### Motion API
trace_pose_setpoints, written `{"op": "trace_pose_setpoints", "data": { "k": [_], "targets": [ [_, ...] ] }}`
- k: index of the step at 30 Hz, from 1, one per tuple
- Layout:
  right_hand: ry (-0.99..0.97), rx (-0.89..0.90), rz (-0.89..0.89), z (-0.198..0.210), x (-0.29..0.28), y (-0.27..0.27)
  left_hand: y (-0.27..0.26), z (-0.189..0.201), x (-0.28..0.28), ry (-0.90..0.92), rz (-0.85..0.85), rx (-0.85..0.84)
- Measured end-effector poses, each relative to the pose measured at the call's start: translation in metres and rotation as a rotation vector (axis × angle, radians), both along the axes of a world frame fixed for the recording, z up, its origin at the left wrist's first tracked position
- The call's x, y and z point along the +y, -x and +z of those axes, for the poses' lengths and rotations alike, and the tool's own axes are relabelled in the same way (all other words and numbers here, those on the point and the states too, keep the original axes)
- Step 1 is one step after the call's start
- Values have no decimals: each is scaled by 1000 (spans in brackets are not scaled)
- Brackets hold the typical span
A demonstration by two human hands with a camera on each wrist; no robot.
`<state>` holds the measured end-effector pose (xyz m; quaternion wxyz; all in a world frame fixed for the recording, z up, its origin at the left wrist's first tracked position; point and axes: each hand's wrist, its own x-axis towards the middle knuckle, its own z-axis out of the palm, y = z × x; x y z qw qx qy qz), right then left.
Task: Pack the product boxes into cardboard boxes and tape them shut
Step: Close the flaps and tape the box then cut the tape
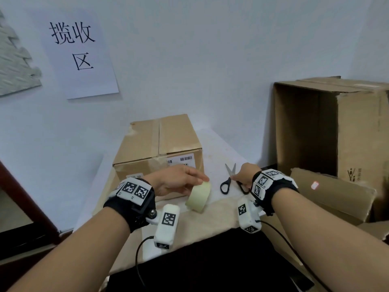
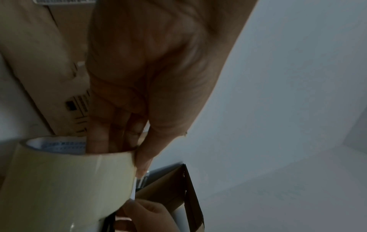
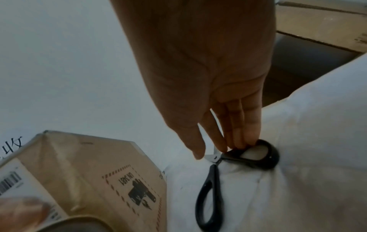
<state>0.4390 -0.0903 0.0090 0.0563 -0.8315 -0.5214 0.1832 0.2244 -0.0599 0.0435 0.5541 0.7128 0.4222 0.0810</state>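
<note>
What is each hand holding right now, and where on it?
The left hand grips the tape roll, fingers inside its core. The right hand only touches one scissors handle loop.

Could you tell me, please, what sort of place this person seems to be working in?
Probably a small parcel packing or collection point. A wall sign reads "揽收区" (pickup area), a closed cardboard box with barcode labels sits on the table, and a tape roll and scissors are at hand.
</note>
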Motion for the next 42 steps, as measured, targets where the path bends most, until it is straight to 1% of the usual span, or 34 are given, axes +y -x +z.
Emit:
{"op": "trace_pose_setpoints", "data": {
  "k": [3, 4, 6, 8, 10, 12, 15, 17, 19, 20, 23, 26, 28, 31, 33, 35, 37, 39, 42],
  "targets": [
    [-98, 70, -4, -5, 5, -4, -8, -1, 1, 28, 6, -34],
    [-166, 167, -19, -6, 6, -6, -11, -1, 1, 45, 15, -56],
    [-269, 481, -32, -6, 6, -5, -18, -2, -1, 108, 31, -111],
    [-263, 746, -21, -1, 3, 0, -24, -4, -3, 197, 45, -183],
    [-246, 918, -4, 1, 0, 5, -29, -7, -5, 270, 58, -257],
    [-248, 1013, -31, 0, -4, 5, -34, -11, -6, 302, 88, -305],
    [-257, 1073, -62, -5, -10, 1, -39, -17, -8, 309, 125, -343],
    [-273, 1046, -14, -8, -13, -6, -42, -19, -8, 305, 126, -339],
    [-355, 1002, 9, -9, -15, -15, -47, -20, -8, 267, 116, -299],
    [-415, 974, -7, -8, -16, -20, -50, -21, -8, 234, 105, -261],
    [-593, 786, -76, 0, -18, -33, -62, -22, -12, 75, 26, -98],
    [-636, 560, -37, 8, -21, -42, -78, -23, -16, -57, -78, 48],
    [-590, 388, -3, 12, -22, -46, -88, -27, -14, -131, -139, 149],
    [-455, 121, 28, 12, -17, -49, -96, -34, -7, -257, -239, 323],
    [-368, 0, 42, 13, -12, -47, -98, -37, -4, -302, -315, 415],
    [-291, -109, 51, 13, -8, -43, -101, -38, -2, -305, -362, 446],
    [-220, -169, 77, 13, -2, -40, -105, -38, -1, -314, -380, 453],
    [-164, -144, 94, 8, 3, -39, -108, -39, 3, -331, -387, 464],
    [-148, -100, 95, 1, 10, -36, -109, -43, 8, -313, -378, 457]
  ]
}}
